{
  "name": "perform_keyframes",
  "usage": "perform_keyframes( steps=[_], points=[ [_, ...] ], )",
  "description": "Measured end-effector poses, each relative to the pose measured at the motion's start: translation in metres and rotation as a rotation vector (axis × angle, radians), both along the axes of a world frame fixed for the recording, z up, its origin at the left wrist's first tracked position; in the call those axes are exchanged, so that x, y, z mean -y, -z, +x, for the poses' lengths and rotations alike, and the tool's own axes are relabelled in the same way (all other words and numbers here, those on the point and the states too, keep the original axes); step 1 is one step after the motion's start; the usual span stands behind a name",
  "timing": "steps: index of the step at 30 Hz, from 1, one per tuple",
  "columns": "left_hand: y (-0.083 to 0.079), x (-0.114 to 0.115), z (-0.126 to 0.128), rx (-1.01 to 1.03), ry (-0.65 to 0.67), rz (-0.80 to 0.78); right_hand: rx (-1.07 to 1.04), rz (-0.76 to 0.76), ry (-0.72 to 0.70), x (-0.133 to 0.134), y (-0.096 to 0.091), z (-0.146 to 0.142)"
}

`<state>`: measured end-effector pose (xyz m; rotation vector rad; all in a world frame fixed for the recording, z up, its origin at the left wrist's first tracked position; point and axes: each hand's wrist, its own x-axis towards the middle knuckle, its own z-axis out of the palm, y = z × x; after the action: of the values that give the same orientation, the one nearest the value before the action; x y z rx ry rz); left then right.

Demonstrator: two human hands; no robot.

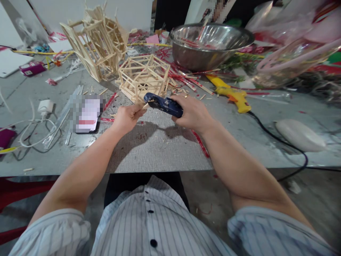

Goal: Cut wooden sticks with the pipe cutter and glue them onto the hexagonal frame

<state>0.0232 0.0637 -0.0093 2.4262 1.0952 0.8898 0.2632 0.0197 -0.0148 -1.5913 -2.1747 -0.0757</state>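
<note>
Over the middle of the table, my left hand (127,120) pinches a short pale wooden stick (145,106) between thumb and fingers. My right hand (194,112) is wrapped round a dark blue hand tool (165,105) that looks like a pair of cutters. Its head points left and meets the end of the stick, close to my left fingertips; whether the jaws bite into the wood cannot be made out. Just behind both hands stands a low frame of wooden sticks (145,76). A taller stick structure (98,42) rises behind it to the left.
A steel bowl (210,46) stands at the back, with red-and-clear wrappers (186,80) before it. To the right lie a yellow glue gun (231,93) with a black cord and a pale oval object (299,135). A phone (87,113) and white charger (45,108) lie left.
</note>
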Motion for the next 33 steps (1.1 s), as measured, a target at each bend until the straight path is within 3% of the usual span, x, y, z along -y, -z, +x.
perform_keyframes(
  steps=[14,22,27,33],
  points=[
    [0.000,-0.001,-0.001,-0.018,0.015,0.028,0.050,-0.022,0.050,0.004,-0.008,-0.007],
    [-0.001,-0.001,0.000,0.042,0.015,-0.074,-0.067,-0.055,0.039,-0.004,-0.001,-0.003],
    [0.000,-0.002,0.001,-0.006,-0.070,0.005,-0.057,-0.025,0.015,-0.005,0.005,0.000],
    [0.001,-0.001,0.001,-0.019,-0.098,0.065,-0.007,-0.057,0.063,0.002,-0.001,-0.010]
  ],
)
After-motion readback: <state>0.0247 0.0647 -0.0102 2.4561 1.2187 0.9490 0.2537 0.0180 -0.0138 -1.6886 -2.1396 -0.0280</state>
